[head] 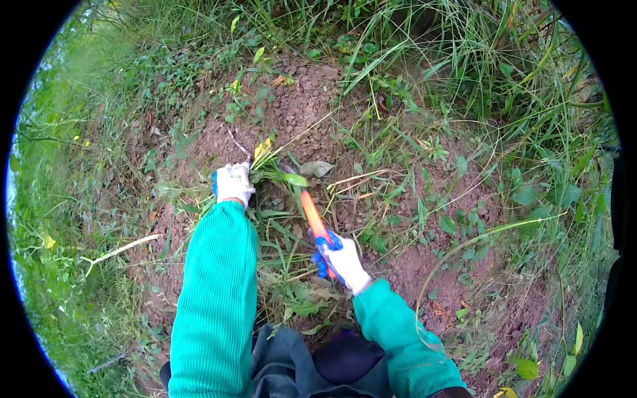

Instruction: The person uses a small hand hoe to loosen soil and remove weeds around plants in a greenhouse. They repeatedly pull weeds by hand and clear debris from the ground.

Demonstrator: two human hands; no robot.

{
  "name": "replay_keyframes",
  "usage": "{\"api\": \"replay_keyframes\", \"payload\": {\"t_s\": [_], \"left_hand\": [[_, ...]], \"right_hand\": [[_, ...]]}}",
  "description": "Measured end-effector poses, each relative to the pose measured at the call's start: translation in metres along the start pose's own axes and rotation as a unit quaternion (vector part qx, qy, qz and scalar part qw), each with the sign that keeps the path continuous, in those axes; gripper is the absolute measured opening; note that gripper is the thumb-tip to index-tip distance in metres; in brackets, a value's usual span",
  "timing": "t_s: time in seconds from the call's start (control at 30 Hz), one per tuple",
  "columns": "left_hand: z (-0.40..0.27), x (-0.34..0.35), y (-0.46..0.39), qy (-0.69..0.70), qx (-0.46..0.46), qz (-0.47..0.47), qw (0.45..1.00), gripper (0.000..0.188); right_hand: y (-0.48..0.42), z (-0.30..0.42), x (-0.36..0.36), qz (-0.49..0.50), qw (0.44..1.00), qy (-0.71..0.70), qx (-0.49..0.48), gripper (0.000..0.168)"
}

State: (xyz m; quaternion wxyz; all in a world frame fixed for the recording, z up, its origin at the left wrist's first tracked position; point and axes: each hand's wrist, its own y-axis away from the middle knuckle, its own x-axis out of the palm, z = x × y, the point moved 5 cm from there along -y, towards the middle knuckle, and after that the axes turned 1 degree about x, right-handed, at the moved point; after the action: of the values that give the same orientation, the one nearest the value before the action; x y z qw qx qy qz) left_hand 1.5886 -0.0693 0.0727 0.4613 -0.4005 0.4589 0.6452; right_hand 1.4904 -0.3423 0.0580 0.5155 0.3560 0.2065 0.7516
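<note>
My left hand (234, 183), in a white glove with a blue palm, is closed on a bunch of green weeds (265, 166) near the middle of the head view. My right hand (341, 258), gloved the same way, grips the orange handle (313, 215) of a hand tool. Its head lies blurred and partly covered by leaves, just right of the bunch, so its kind cannot be told. Loose cut grass and leaves (303, 303) lie on the soil between my forearms. A grey-brown dry leaf (317, 168) rests beside the tool's far end.
Reddish bare soil (308, 107) rises in front of me. Tall grass (468, 54) stands at the upper right, and low weeds spread at the left. A pale broken stalk (127, 247) lies left of my left sleeve. A long curved stem (448, 253) arches near my right sleeve.
</note>
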Motion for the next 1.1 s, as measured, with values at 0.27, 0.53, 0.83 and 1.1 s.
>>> {"api": "replay_keyframes", "payload": {"t_s": [0.27, 0.53, 0.83, 1.1], "left_hand": [[0.097, -0.032, 0.059, 0.156, -0.079, -0.200, 0.964, 0.031], [-0.094, -0.015, 0.162, 0.141, 0.276, 0.079, 0.947, 0.035], [-0.170, 0.074, 0.127, 0.188, 0.022, 0.201, 0.961, 0.093], [-0.160, 0.106, 0.114, 0.198, 0.093, 0.264, 0.939, 0.047]], "right_hand": [[0.116, -0.005, -0.133, -0.172, 0.984, -0.032, -0.021, 0.034], [0.090, 0.020, -0.100, -0.113, 0.774, 0.580, -0.228, 0.046], [0.109, 0.058, -0.120, -0.032, 0.671, 0.724, -0.155, 0.045], [0.084, 0.023, -0.104, -0.062, 0.730, 0.669, -0.124, 0.043]]}}
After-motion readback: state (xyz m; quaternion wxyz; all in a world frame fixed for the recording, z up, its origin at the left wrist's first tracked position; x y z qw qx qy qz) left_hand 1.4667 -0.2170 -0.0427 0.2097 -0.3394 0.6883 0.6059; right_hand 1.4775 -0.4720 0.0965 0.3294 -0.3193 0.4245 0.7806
